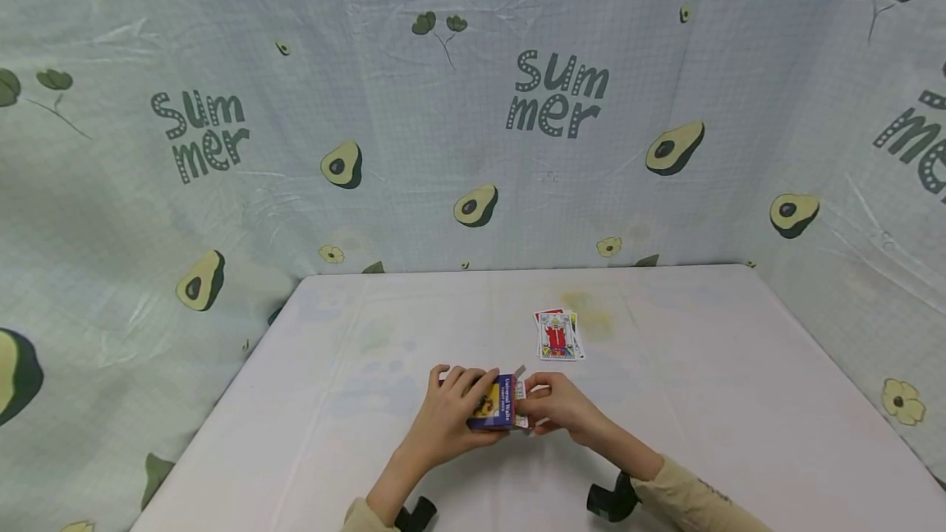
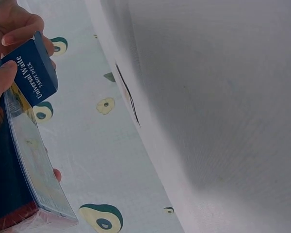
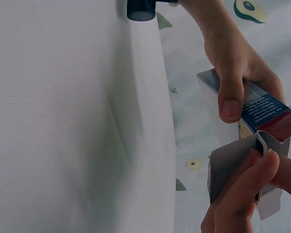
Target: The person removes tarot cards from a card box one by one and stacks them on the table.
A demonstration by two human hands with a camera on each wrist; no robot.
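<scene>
A blue tarot deck box, lettered "Universal Waite", is held above the table in my left hand. The left thumb presses one face of the box in the right wrist view, with the fingers round the other side. At the open right end, my right hand pinches tarot cards that show partly outside the box. An open flap stands over the right fingers and hides part of their hold. Farther back on the table lies a small pile of tarot cards, with a red-robed figure on top.
A white cloth covers the table. Behind it hangs a pale curtain printed with avocados and "summer". Dark wrist cameras are worn on both wrists, low over the near part of the table.
</scene>
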